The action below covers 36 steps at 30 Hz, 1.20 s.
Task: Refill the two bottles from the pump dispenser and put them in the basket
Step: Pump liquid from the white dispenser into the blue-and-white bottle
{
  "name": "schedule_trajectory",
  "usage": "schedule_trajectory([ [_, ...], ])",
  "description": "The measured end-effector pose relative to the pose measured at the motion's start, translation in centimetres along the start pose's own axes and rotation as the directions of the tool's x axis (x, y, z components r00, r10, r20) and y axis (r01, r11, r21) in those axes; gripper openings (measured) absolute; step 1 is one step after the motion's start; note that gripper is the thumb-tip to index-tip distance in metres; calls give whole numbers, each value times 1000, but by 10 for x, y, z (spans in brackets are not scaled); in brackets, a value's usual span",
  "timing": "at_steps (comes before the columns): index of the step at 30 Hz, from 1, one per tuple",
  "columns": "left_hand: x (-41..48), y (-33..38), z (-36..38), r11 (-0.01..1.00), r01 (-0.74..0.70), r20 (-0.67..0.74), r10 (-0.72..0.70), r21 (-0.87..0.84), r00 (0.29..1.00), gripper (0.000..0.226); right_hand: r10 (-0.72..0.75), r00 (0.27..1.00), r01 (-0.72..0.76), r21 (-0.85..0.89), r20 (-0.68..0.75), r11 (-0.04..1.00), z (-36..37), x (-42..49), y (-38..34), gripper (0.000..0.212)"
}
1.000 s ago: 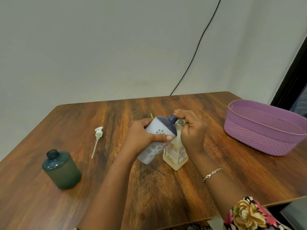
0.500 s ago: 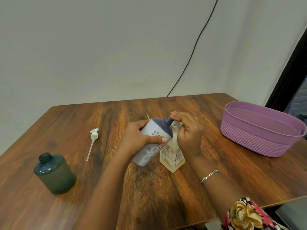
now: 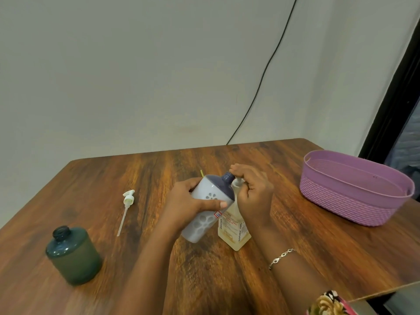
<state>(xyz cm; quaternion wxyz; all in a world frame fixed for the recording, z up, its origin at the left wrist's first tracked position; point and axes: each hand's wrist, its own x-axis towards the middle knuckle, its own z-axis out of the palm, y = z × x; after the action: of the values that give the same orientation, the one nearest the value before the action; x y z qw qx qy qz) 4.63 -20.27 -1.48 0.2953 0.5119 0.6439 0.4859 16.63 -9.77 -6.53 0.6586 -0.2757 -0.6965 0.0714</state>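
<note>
My left hand [image 3: 188, 205] grips a white bottle [image 3: 205, 220] with a dark blue top and flower pattern, tilted so its neck leans against the pump dispenser [image 3: 234, 233], a clear bottle of yellowish liquid standing mid-table. My right hand [image 3: 254, 196] curls over the dispenser's pump head, fingers on top of it beside the white bottle's open neck. A dark green round bottle [image 3: 73, 255] stands uncapped at the left front. The purple basket [image 3: 354, 201] sits at the right, nothing visible inside it.
A white pump cap with its long tube [image 3: 127, 206] lies on the wooden table [image 3: 295, 246] between the green bottle and my hands. A black cable runs down the wall behind. The table's front right corner is near my right arm.
The view has shifted slightly; both hands keep the same hold, with the white bottle still tilted against the dispenser's pump.
</note>
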Motion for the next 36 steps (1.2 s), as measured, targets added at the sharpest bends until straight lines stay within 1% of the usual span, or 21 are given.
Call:
schedule_trajectory([
  [2, 0, 0, 1, 1000, -4, 6, 4, -13, 1000, 38, -6, 1000, 6, 23, -10, 1000, 1, 0, 2, 39],
  [4, 0, 0, 1, 1000, 5, 7, -5, -11, 1000, 41, 35, 999, -35, 78, -3, 996, 1, 0, 2, 38],
  [6, -1, 1, 1, 1000, 5, 7, -5, -15, 1000, 34, 111, 994, -113, 128, 19, 985, -1, 2, -3, 40],
  [9, -2, 6, -1, 1000, -4, 1, 4, -26, 1000, 26, 138, 990, -142, 111, 37, 984, -4, 14, -8, 42],
  [12, 0, 9, -3, 1000, -19, -7, 19, -18, 1000, 24, 107, 994, -107, 92, 9, 990, -5, 16, -9, 40],
  [16, 0, 4, 0, 1000, 9, 11, -8, -27, 1000, 26, 56, 998, -54, 90, -16, 995, 0, 1, -3, 41],
  [20, -1, 2, 1, 999, 25, 11, -25, -26, 1000, 26, 57, 998, -56, 113, -6, 992, -1, -2, 5, 39],
  [23, -3, 6, 1, 1000, 22, 17, -22, -19, 1000, 26, 107, 994, -112, 162, 35, 980, -4, 1, 1, 42],
  [26, -5, 11, 1, 999, 26, 16, -25, -42, 1000, 25, 115, 992, -120, 140, 43, 983, -7, 14, -3, 42],
  [34, -4, 7, 1, 999, 39, 20, -39, -19, 999, 29, -6, 1000, 4, 108, 11, 994, -4, 1, 8, 39],
  [36, -4, 6, 2, 998, 44, 24, -43, -34, 999, 31, -12, 1000, 10, 122, 17, 993, -3, 1, 12, 39],
])
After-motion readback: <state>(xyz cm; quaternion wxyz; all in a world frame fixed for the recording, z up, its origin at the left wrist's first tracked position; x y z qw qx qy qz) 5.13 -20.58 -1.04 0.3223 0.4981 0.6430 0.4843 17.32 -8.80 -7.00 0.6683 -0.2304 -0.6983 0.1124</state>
